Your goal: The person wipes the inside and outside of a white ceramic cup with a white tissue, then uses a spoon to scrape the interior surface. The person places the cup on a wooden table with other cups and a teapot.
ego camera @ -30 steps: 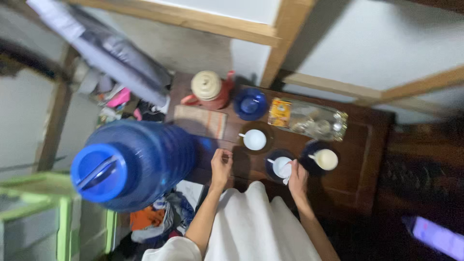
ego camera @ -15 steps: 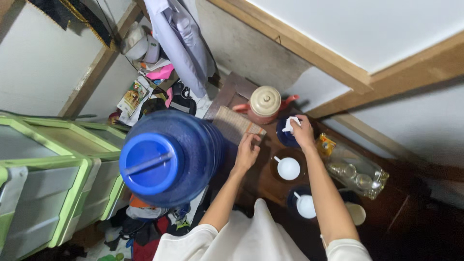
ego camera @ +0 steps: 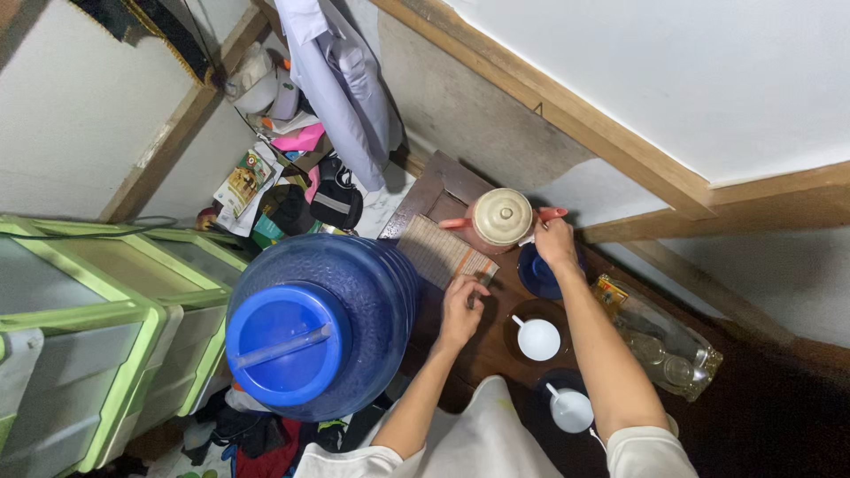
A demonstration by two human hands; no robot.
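right hand (ego camera: 556, 243) on blue bowl (ego camera: 542, 273) (beside teapot (ego camera: 501, 218)) | left hand (ego camera: 460, 304) on woven mat (ego camera: 443, 254)

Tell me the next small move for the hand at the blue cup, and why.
Probably wipe around inside the blue cup: the right hand rests on its rim beside the red teapot, apparently with a white cloth, mostly hidden. The left hand rests on the table by the woven mat.
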